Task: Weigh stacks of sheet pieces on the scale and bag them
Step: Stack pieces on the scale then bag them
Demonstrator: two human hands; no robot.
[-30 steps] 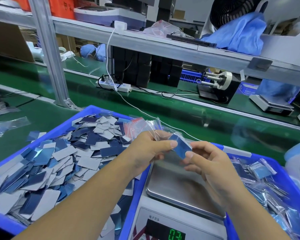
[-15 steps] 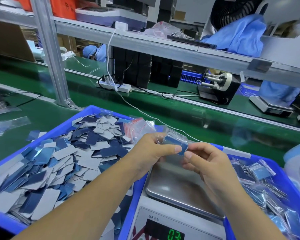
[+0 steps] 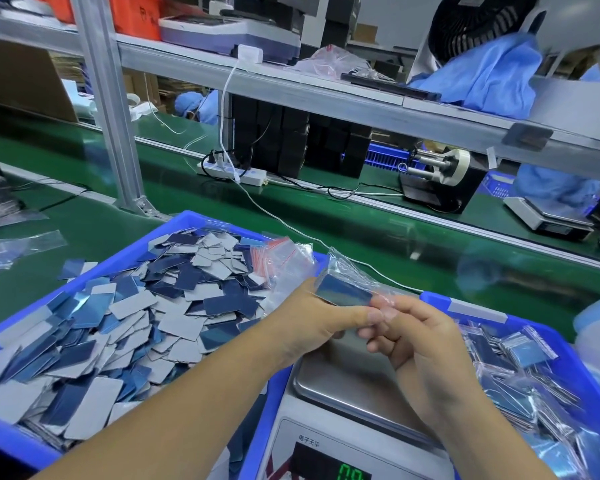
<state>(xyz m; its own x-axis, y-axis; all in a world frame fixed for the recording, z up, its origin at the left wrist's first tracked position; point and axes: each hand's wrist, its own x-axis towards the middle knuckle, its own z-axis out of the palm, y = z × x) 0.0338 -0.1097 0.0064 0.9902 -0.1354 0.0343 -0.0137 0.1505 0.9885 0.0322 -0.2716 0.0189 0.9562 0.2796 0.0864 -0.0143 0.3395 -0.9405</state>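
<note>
While the stack of sheet pieces point(image 3: 343, 292) hangs in its clear bag point(image 3: 347, 268) just above the far edge of the scale point(image 3: 354, 382), its long axis runs left to right, between the two hands. The left hand point(image 3: 312, 323) pinches the stack's left end and the right hand point(image 3: 420, 341) has its fingers point(image 3: 383, 303) clamped on the right end, at the bag's mouth. I'd judge sealing comes next; the right hand sits nearer that mouth and the tray of filled bags point(image 3: 478, 308) right of the scale.
</note>
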